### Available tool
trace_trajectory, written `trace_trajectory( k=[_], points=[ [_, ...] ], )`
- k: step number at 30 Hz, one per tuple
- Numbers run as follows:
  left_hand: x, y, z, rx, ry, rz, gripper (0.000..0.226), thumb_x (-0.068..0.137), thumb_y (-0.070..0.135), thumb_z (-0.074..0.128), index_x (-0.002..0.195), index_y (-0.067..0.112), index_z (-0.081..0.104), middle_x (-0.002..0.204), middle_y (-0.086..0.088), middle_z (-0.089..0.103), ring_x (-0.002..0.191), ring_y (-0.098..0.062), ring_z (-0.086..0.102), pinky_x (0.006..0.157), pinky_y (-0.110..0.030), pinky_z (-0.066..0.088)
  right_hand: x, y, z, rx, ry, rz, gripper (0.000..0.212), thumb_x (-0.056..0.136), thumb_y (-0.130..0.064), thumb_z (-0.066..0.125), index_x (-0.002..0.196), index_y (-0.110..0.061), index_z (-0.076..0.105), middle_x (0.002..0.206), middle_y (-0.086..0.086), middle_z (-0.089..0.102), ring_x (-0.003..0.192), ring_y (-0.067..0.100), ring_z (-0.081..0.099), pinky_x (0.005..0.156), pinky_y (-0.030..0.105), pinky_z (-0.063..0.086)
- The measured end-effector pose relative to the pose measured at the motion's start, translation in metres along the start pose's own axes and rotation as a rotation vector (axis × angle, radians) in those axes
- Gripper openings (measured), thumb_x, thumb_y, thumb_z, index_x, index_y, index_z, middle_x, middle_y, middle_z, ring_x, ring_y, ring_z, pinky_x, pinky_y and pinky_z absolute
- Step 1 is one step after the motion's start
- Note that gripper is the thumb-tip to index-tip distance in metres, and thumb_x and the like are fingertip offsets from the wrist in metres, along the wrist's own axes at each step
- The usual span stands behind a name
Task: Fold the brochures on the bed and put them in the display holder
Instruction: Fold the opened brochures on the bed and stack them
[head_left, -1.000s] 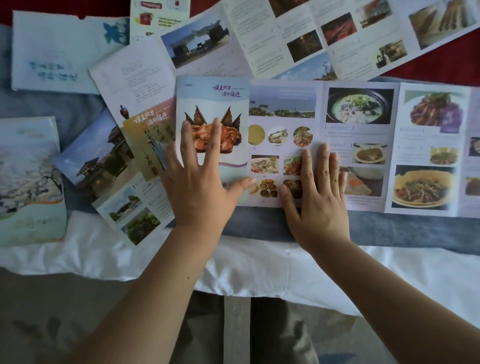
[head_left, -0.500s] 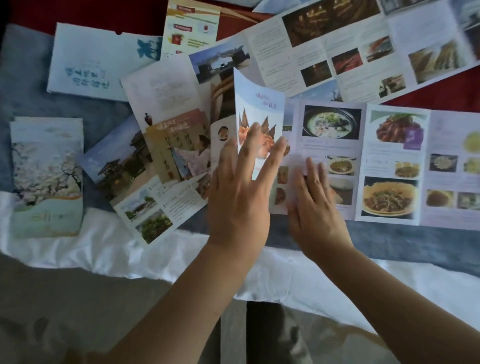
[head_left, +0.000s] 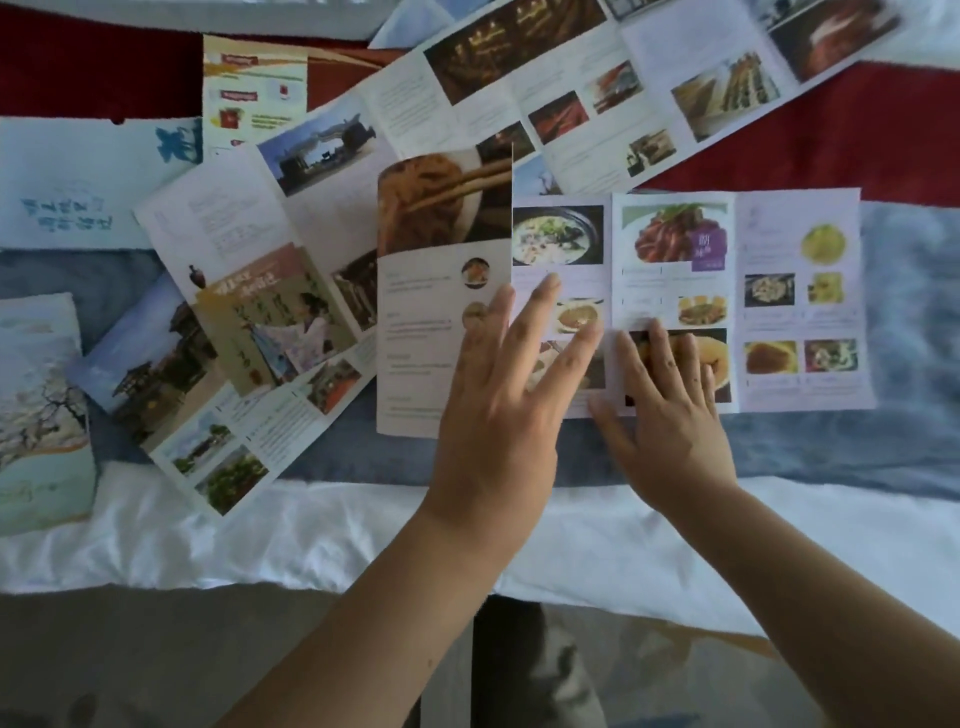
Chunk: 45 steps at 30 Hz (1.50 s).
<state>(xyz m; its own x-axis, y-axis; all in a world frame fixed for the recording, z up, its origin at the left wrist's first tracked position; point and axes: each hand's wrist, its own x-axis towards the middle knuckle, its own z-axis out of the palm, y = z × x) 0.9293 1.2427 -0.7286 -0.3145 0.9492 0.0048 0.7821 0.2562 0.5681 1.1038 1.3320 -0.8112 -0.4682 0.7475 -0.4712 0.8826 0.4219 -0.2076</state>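
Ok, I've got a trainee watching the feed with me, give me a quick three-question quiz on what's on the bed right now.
1. True or false: the left hand is pressing the end panel of the food brochure over toward the right.
2. Multiple choice: the right hand is A) lifting a brochure off the bed, B) lying flat on the food brochure's panels, C) off the bed entirely.
3. Fill in: the folded panel now shows a photo of noodles held by ____.

Key: 1 true; 2 B; 3 chopsticks.
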Motion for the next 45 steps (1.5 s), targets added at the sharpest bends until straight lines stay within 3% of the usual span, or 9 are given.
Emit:
trace_trajectory(
  k=[9,14,18,25,28,33,35,38,45],
  points=[
    [-0.007,0.031,0.023,-0.066,-0.028,0.178,0.055,0.099,-0.001,0.033,0.145,0.017,0.058,0.158,-0.017,0.043,0.151,-0.035,0.033,0.117,-0.062,0.035,0.002,-0.001,0.011,0.028,-0.001,0.013,0.08,0.105,-0.054,0.04,0.161,-0.04,-0.015,0.166,-0.007,-0.03,0.153,0.027,-0.03,0.127,0.051,-0.005],
    [-0.002,0.026,0.003,-0.039,-0.013,0.136,0.066,0.11,0.009,0.004,0.14,0.013,0.063,0.155,-0.021,0.044,0.149,-0.04,0.036,0.113,-0.063,0.039,0.001,0.005,0.009,0.097,0.015,-0.027,0.07,0.104,-0.057,0.029,0.162,-0.039,-0.006,0.168,-0.009,-0.024,0.155,0.027,-0.024,0.127,0.05,-0.004],
    [0.002,-0.011,-0.028,0.039,0.049,-0.033,0.069,0.088,-0.018,0.044,0.146,0.016,0.057,0.166,-0.018,0.023,0.157,-0.038,0.015,0.103,-0.054,0.054,0.001,0.007,0.007,0.075,0.006,-0.033,0.068,0.106,-0.058,0.027,0.163,-0.037,-0.001,0.17,-0.005,-0.02,0.155,0.03,-0.023,0.126,0.049,-0.007],
    [0.003,-0.062,-0.055,0.32,-0.097,-0.243,0.077,0.078,-0.021,0.064,0.145,0.016,0.058,0.169,-0.014,0.018,0.157,-0.041,0.012,0.085,-0.06,0.06,0.003,-0.013,0.009,0.011,0.022,0.021,0.07,0.105,-0.055,0.028,0.164,-0.028,0.0,0.171,0.007,-0.016,0.155,0.039,-0.019,0.125,0.056,-0.007],
    [-0.002,-0.089,-0.058,0.479,-0.143,-0.309,0.076,0.079,-0.012,0.067,0.147,0.017,0.054,0.168,-0.016,0.018,0.155,-0.044,0.009,0.084,-0.063,0.056,0.009,-0.024,0.01,-0.026,0.043,0.037,0.074,0.104,-0.056,0.031,0.164,-0.026,-0.001,0.171,0.01,-0.015,0.155,0.039,-0.017,0.125,0.055,-0.01],
    [-0.006,-0.138,-0.052,0.545,-0.2,-0.498,0.062,0.099,0.026,0.056,0.157,0.015,0.037,0.17,-0.018,0.005,0.155,-0.047,-0.001,0.114,-0.065,0.035,0.02,-0.042,0.012,-0.046,0.055,-0.014,0.067,0.109,-0.045,0.026,0.164,-0.029,-0.009,0.169,0.009,-0.021,0.154,0.033,-0.024,0.126,0.053,-0.01],
    [-0.002,-0.155,-0.044,0.511,-0.241,-0.557,0.071,0.103,0.054,0.038,0.162,0.018,0.023,0.171,-0.017,0.0,0.155,-0.046,-0.007,0.12,-0.067,0.022,0.025,-0.05,0.014,-0.047,0.056,-0.078,0.064,0.11,-0.036,0.026,0.164,-0.028,-0.009,0.169,0.007,-0.022,0.154,0.029,-0.025,0.127,0.051,-0.008],
    [0.0,-0.175,-0.031,0.481,-0.236,-0.579,0.091,0.094,0.081,0.022,0.164,0.025,0.006,0.171,-0.015,-0.008,0.155,-0.045,-0.009,0.12,-0.07,0.004,0.032,-0.066,0.015,-0.02,0.08,-0.135,0.062,0.109,-0.043,0.018,0.165,-0.027,-0.002,0.171,0.006,-0.015,0.156,0.026,-0.021,0.127,0.047,-0.008],
    [-0.006,-0.185,-0.016,0.228,-0.069,-0.611,0.116,0.076,0.099,0.032,0.164,0.031,-0.002,0.171,-0.017,-0.008,0.156,-0.043,-0.006,0.124,-0.063,0.004,0.04,-0.097,0.025,-0.018,0.063,-0.128,0.063,0.106,-0.058,0.019,0.163,-0.038,0.0,0.171,0.006,-0.017,0.155,0.033,-0.02,0.125,0.044,-0.013]
  ],
)
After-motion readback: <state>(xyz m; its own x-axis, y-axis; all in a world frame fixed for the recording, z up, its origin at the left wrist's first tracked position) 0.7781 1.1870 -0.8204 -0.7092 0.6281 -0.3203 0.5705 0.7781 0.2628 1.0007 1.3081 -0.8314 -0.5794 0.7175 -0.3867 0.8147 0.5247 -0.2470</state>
